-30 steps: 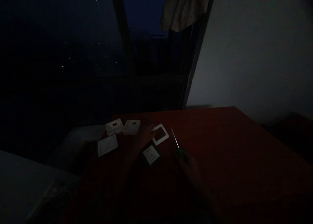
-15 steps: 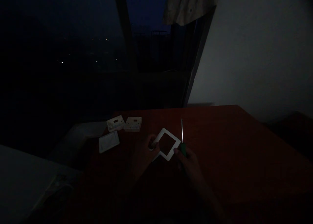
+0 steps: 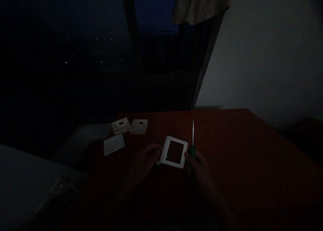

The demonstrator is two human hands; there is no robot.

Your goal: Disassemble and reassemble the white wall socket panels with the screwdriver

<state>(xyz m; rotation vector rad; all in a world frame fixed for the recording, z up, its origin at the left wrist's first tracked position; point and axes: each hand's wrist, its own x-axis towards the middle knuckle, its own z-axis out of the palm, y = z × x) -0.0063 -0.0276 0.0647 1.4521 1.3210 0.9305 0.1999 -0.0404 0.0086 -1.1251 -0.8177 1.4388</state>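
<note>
The scene is very dark. My left hand [image 3: 145, 163] grips the left edge of a white square frame [image 3: 174, 152], held up above the red table [image 3: 239, 157]. My right hand [image 3: 198, 167] is closed round a green-handled screwdriver [image 3: 193, 146], its shaft pointing up and away, and its fingers touch the frame's right edge. A bit of white shows under the frame's lower left corner; I cannot make out what it is.
Three white switch or socket parts lie at the table's far left: two boxes [image 3: 121, 125] [image 3: 138, 126] and a flat plate [image 3: 114, 144]. A pale surface [image 3: 22, 184] sits to the left. A dark window and a hanging cloth [image 3: 199, 5] are behind, a wall to the right.
My left hand lifted the white frame off the table and brought it nearer, covering the socket face. My right hand moved in with the screwdriver and now touches the frame's right edge.
</note>
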